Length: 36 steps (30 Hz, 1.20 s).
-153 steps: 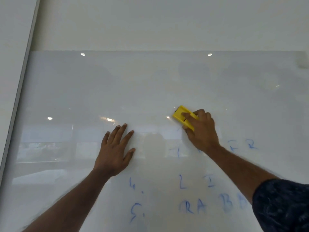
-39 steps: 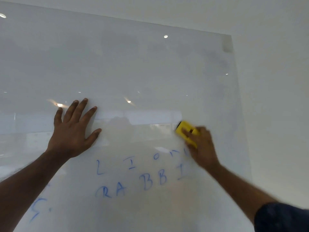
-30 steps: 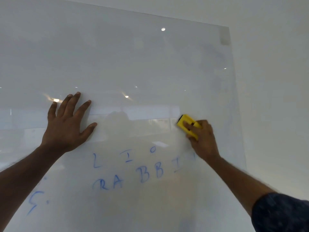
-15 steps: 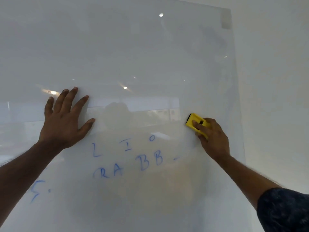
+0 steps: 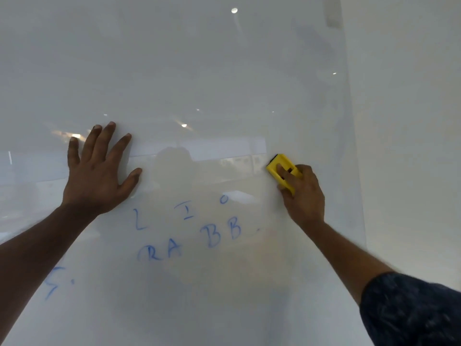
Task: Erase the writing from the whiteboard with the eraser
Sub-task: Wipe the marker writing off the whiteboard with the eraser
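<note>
Two hands on the whiteboard (image 5: 199, 71), one eraser. Against half a second ago: left hand (image 5: 97, 176) in the same spot, flat on the glossy surface, fingers spread, gripping nothing; right hand (image 5: 301, 196) and the yellow eraser (image 5: 280, 168) sit slightly left of and a little lower than their earlier place, near the board's right edge; the short stroke right of the second "B" is reduced to a small blue dot (image 5: 258, 229). A second ago an "I" stood there; it is gone. Remaining blue writing, left to right: a "5"-like mark with a dot (image 5: 53, 280) beside the left forearm, then an upper row "L" (image 5: 138, 219), "I" (image 5: 185, 209), small "o" (image 5: 223, 199), and a lower row "R A B B" (image 5: 189, 242). Count: seven letters, one numeral-like mark, two dots. The right hand is clenched around the eraser, fingers over its top, pressing it to the board above and right of the "o"; the eraser's lower end is hidden under the fingers, only its upper left end with a dark edge shows. The "R" is smeared on its left side, hard to read. Right sleeve (image 5: 411, 310), dark patterned, cut off at the frame corner; left forearm cut off at the left edge. Ceiling lights and a blurred room reflect in the board. Pale wall (image 5: 411, 121) to the right.
</note>
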Tool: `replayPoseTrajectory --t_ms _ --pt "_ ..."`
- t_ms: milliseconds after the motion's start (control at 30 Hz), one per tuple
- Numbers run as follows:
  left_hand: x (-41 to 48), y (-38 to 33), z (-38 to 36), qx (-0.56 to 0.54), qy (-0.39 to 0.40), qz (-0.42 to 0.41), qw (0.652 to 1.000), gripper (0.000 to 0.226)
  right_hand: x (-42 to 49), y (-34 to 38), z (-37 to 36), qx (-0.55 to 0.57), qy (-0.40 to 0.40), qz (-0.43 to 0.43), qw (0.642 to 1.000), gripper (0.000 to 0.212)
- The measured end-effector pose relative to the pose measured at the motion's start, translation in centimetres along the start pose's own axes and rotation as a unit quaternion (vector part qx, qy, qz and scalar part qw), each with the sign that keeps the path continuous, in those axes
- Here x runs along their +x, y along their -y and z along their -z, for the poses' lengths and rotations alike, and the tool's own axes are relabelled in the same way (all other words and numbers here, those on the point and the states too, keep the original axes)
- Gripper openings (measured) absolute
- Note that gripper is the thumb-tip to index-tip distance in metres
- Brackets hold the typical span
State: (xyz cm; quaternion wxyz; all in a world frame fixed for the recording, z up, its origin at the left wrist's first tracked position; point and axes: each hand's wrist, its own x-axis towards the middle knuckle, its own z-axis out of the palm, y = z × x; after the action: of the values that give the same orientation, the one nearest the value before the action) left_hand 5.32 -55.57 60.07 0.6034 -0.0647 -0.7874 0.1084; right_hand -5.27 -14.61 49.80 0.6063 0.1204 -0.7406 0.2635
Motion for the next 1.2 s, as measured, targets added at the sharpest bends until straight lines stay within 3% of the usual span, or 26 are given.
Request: replayPoseTrajectory --t_ms 67,200,300,367,433,533,667,733,833,933,1100,1200 --pt "0.3 -0.2 0.2 -0.003 0.001 -0.010 1.000 0.075 -3.7 1.5 -1.3 0.012 0.004 0.046 0.999 0.053" --pt "1.3 -2.0 -0.1 -0.008 0.009 -0.041 0.999 0.075 -15.0 4.1 -3.3 0.051 0.086 0.187 0.977 0.050" --pt "2.1 -3.0 -0.7 -0.007 0.002 -0.046 0.999 0.074 -12.6 3.1 -2.3 0.030 0.116 0.253 0.960 0.053" --pt "2.7 -3.3 -0.9 -0.011 -0.011 -0.060 0.998 0.073 -9.0 2.9 -1.6 0.018 0.077 0.233 0.969 0.050" --pt "3.5 -3.7 -1.2 -0.010 -0.011 -0.085 0.996 0.073 -6.2 3.3 -1.4 0.018 0.048 0.148 0.988 0.050" --pt "4.6 -4.5 -1.4 -0.004 0.008 -0.115 0.993 0.073 -8.4 5.9 -2.8 0.046 0.022 0.087 0.995 0.045" --pt "5.6 -4.2 -1.0 0.002 0.008 -0.129 0.992 0.072 -14.5 8.0 -4.0 0.060 0.123 0.262 0.955 0.041" --pt "5.9 -3.6 -0.7 0.012 0.005 -0.148 0.989 0.072 -11.1 7.3 -3.3 0.069 0.118 0.273 0.952 0.037" --pt "6.4 -2.2 -0.3 0.017 0.007 -0.145 0.989 0.075 -3.6 6.5 -1.8 0.019 0.021 0.164 0.986 0.040" --pt "6.7 -0.4 0.3 0.016 0.003 -0.141 0.990 0.076 -3.2 7.9 -2.3 0.033 0.010 0.070 0.997 0.050" --pt "7.2 0.5 1.1 0.014 0.007 -0.156 0.988 0.075 -13.1 10.7 -4.5 0.071 0.112 0.229 0.964 0.049" --pt "7.1 1.1 1.4 0.010 0.007 -0.157 0.988 0.076 -9.5 10.1 -3.5 0.050 0.100 0.275 0.955 0.043"
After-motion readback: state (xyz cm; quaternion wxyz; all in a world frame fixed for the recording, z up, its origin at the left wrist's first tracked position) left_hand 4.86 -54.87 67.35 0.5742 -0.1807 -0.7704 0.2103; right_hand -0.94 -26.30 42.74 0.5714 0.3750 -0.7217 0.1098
